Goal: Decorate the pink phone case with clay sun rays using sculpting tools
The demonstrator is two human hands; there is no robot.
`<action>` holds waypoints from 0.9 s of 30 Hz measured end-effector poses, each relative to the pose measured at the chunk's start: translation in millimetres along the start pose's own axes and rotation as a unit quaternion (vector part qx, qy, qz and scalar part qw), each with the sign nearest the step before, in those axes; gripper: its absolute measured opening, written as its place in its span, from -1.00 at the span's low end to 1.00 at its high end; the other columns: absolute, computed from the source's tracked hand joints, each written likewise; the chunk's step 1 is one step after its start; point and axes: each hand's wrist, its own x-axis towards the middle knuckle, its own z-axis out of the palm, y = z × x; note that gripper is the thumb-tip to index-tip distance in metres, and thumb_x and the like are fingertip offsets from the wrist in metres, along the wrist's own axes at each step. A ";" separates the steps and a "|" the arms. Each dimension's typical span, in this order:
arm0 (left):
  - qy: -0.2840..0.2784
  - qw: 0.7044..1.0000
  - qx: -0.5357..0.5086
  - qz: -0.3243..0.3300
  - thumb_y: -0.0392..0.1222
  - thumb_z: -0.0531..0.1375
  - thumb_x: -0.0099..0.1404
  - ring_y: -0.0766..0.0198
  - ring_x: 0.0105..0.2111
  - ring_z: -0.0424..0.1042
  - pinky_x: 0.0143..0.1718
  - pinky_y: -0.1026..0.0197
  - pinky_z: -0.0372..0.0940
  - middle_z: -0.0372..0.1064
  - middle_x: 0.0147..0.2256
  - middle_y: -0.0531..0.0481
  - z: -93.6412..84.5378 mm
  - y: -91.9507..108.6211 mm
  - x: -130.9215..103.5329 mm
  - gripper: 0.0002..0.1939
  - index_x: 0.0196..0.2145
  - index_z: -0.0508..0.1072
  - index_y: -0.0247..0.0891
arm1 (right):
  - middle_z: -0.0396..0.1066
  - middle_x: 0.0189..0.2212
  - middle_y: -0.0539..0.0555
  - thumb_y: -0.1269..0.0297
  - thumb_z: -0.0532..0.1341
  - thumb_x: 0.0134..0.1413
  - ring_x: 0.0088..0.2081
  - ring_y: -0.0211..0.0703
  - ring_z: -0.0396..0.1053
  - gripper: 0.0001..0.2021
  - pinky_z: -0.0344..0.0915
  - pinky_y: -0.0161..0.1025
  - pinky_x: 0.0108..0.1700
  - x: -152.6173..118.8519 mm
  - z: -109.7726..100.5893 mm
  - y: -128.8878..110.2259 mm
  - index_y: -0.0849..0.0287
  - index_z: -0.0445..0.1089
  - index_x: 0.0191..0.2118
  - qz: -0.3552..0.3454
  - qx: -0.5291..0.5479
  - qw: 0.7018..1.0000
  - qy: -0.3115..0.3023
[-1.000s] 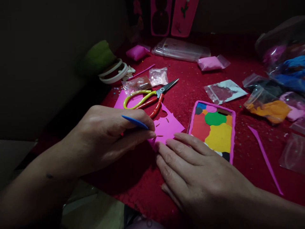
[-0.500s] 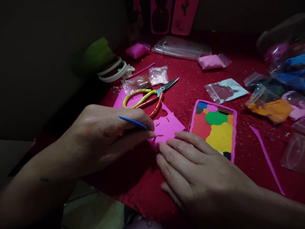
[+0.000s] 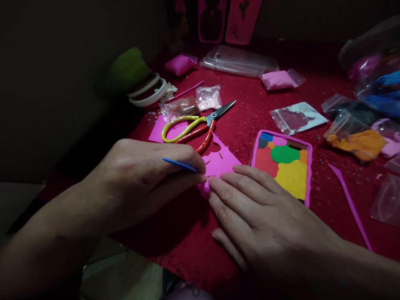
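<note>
My left hand (image 3: 156,179) pinches a slim blue modelling tool (image 3: 179,164), its working end hidden by the fingers. Beneath those fingertips is a pink sheet (image 3: 223,162) bearing a few thin brown strips. My right hand (image 3: 250,208) lies flat with fingers stretched out, its fingertips on the sheet's near edge. Scissors (image 3: 208,125) with yellow and red handles rest across the far part of the sheet. Right of the sheet lies a phone case (image 3: 286,154) with a pink rim and patches of coloured clay, its near end covered by my right hand.
A pink plastic tool (image 3: 351,204) lies at right, near bags of orange clay (image 3: 359,141) and white clay (image 3: 301,116). Farther back are clear phone cases (image 3: 237,60) and pink clay packets (image 3: 278,80). White rings (image 3: 150,96) stand at left on the red cloth.
The blue tool has shifted slightly right and down with my left hand, its visible part looking thinner. My right hand stays flat at nearly the same spot.
</note>
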 end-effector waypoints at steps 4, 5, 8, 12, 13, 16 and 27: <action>-0.011 1.000 0.006 0.022 -0.22 0.14 0.33 0.57 -0.53 0.39 -0.48 0.54 0.22 0.40 -0.49 0.24 -0.7 -5.0 -1.3 -0.87 -0.37 0.42 -0.24 | 0.51 -0.15 0.22 0.32 0.19 0.15 -0.09 0.09 0.40 -0.79 0.19 0.03 0.08 0.6 0.5 1.6 0.33 0.50 -0.19 -0.008 -0.009 1.000 -0.004; -0.012 1.000 0.003 0.024 -0.23 0.14 0.32 0.56 -0.53 0.40 -0.48 0.54 0.22 0.41 -0.49 0.23 -0.9 -5.5 -1.6 -0.89 -0.37 0.42 -0.24 | 0.50 -0.13 0.23 0.32 0.19 0.14 -0.07 0.11 0.40 -0.78 0.20 0.04 0.08 0.5 0.9 1.9 0.34 0.50 -0.18 -0.009 -0.013 1.000 -0.004; -0.008 0.999 0.001 0.036 -0.25 0.15 0.31 0.55 -0.54 0.40 -0.49 0.52 0.24 0.41 -0.48 0.25 -2.1 -5.9 -3.1 -0.92 -0.36 0.42 -0.23 | 0.49 -0.09 0.24 0.31 0.18 0.15 -0.05 0.12 0.39 -0.75 0.18 0.05 0.10 -0.5 2.4 2.5 0.36 0.49 -0.13 -0.010 -0.025 1.000 -0.004; 0.016 0.999 0.015 0.034 -0.22 0.17 0.30 0.56 -0.53 0.42 -0.47 0.52 0.24 0.42 -0.48 0.28 -3.7 -5.3 -4.5 -0.94 -0.34 0.43 -0.21 | 0.49 -0.10 0.24 0.32 0.18 0.15 -0.06 0.10 0.40 -0.76 0.18 0.03 0.10 -2.4 4.0 2.7 0.35 0.49 -0.14 -0.015 -0.032 0.999 0.003; 0.021 0.999 0.017 0.036 -0.20 0.18 0.29 0.56 -0.53 0.42 -0.47 0.52 0.23 0.43 -0.49 0.29 -3.5 -4.4 -4.6 -0.94 -0.34 0.43 -0.21 | 0.49 -0.10 0.23 0.33 0.18 0.15 -0.07 0.09 0.41 -0.76 0.17 0.03 0.10 -2.8 4.3 2.7 0.35 0.49 -0.15 -0.015 -0.031 0.999 0.006; 0.035 0.999 0.031 -0.011 -0.14 0.14 0.32 0.54 -0.53 0.42 -0.48 0.50 0.22 0.44 -0.48 0.28 -1.1 1.9 -3.9 -0.85 -0.36 0.45 -0.21 | 0.50 -0.10 0.21 0.33 0.17 0.16 -0.06 0.08 0.41 -0.78 0.15 0.03 0.12 -3.4 4.6 2.4 0.33 0.49 -0.15 -0.012 -0.034 0.999 0.008; 0.047 0.991 0.034 -0.122 -0.08 0.14 0.30 0.47 -0.46 0.44 -0.40 0.44 0.27 0.48 -0.42 0.26 0.8 19.7 -3.8 -0.82 -0.33 0.50 -0.17 | 0.53 -0.21 0.16 0.37 0.13 0.16 -0.20 0.05 0.43 -0.81 0.15 0.05 0.10 -1.1 2.4 -2.5 0.24 0.51 -0.27 -0.009 -0.035 0.999 0.000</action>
